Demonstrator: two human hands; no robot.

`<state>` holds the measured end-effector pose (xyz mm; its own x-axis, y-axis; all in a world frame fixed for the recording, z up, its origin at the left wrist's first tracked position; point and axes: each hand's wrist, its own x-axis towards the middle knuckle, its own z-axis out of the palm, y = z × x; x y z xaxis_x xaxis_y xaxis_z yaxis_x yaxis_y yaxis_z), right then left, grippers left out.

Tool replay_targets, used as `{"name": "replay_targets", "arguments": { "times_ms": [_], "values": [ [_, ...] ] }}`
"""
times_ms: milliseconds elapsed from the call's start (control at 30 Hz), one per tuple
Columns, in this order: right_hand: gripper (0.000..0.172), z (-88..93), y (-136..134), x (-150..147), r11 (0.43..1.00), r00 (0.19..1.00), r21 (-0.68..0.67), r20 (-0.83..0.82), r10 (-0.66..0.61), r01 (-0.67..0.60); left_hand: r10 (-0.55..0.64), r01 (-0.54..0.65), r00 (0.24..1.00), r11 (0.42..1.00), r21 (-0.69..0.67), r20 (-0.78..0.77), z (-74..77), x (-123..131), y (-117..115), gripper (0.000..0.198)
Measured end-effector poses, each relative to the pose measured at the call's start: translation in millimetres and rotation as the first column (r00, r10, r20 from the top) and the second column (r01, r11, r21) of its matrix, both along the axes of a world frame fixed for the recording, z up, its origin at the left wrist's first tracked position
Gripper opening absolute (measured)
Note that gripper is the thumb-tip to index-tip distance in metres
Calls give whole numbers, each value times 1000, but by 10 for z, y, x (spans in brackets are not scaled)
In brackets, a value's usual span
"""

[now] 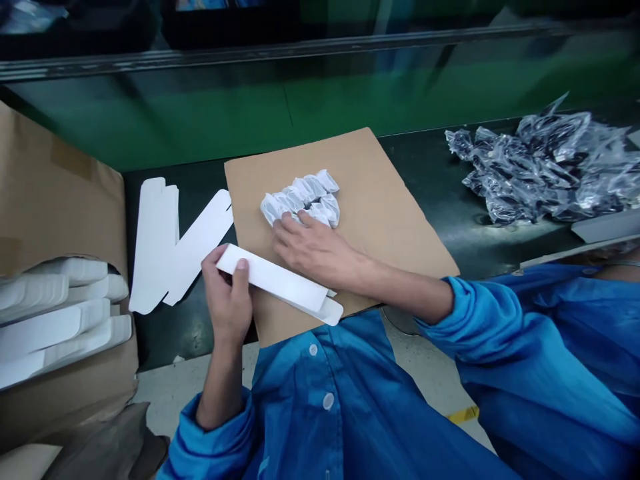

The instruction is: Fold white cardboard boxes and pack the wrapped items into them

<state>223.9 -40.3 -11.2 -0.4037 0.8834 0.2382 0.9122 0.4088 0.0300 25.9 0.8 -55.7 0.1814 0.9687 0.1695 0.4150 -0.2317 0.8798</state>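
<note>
My left hand (230,300) grips a long, narrow white carton (280,277), thumb on top and fingers underneath. The carton lies slantwise, and a flap stands out from its right end. Over a brown cardboard sheet (370,200), my right hand (320,250) reaches to a cluster of white-wrapped packets (300,193). Its fingers stretch over the near packets and touch them, hiding part of that row. The packets lie side by side in rows; what is inside the wrapping does not show.
Flat white cartons (155,240) lie left of the sheet on the dark table (190,333). A large brown box (65,173) at far left holds many more. Clear-bagged dark items (550,167) are heaped at right. Another person's blue sleeve (575,353) is close on my right.
</note>
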Motion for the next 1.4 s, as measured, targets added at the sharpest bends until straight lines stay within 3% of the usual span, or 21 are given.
{"name": "replay_targets", "arguments": {
  "times_ms": [67,133,200,267,300,367,467,567,633,733,800,867,967,1067,1167,1267,1400],
  "values": [
    [40,-3,91,10,995,990,7,99,100,-101,16,42,966,975,218,-259,25,-87,-12,56],
    [43,19,69,80,992,988,22,97,119,-122,-37,190,920,913,360,-390,80,-155,-88,60],
    [41,19,-72,203,997,998,57,-3,60,-59,-236,453,834,809,374,-499,122,-180,-172,62],
    [35,-58,-314,337,994,980,108,-199,-5,27,-425,688,667,665,289,-612,120,-167,-214,63],
    [31,-129,-462,396,990,953,126,-303,-13,54,-472,750,599,614,246,-647,100,-153,-213,63],
    [26,-309,-779,482,988,893,120,-449,-34,99,-491,780,550,591,206,-675,40,-131,-181,60],
    [26,-517,-1172,522,971,836,50,-520,-174,233,-443,736,600,633,241,-666,-24,-122,-126,56],
    [28,-512,-1278,482,937,775,-19,-556,-300,348,-415,723,603,644,248,-681,37,-98,-140,62],
    [38,-444,-1185,445,955,793,-102,-537,-289,279,-453,784,530,583,211,-717,130,-49,-178,62],
    [39,-388,-986,439,969,850,-197,-475,-227,149,-550,906,326,414,88,-769,246,43,-215,54],
    [33,-395,-944,496,960,860,-227,-442,-254,167,-589,942,204,336,-7,-782,271,78,-206,54],
    [35,-395,-1016,589,929,839,-260,-415,-352,262,-609,949,141,307,-69,-780,261,81,-181,55],
    [35,-309,-1235,687,874,728,-308,-485,-484,376,-614,943,178,329,-45,-769,227,67,-159,51],
    [38,-176,-1362,616,901,634,-392,-653,-414,184,-599,930,273,363,48,-753,225,75,-175,38],
    [40,-145,-1281,407,926,704,-375,-651,-286,29,-611,931,309,350,102,-728,239,89,-204,25],
    [39,-219,-1124,147,945,819,-306,-510,-262,112,-605,925,349,346,158,-716,210,78,-226,21],
    [43,-318,-1070,-192,947,851,-146,-416,-321,286,-559,878,455,414,242,-694,127,43,-253,21]
  ]
}}
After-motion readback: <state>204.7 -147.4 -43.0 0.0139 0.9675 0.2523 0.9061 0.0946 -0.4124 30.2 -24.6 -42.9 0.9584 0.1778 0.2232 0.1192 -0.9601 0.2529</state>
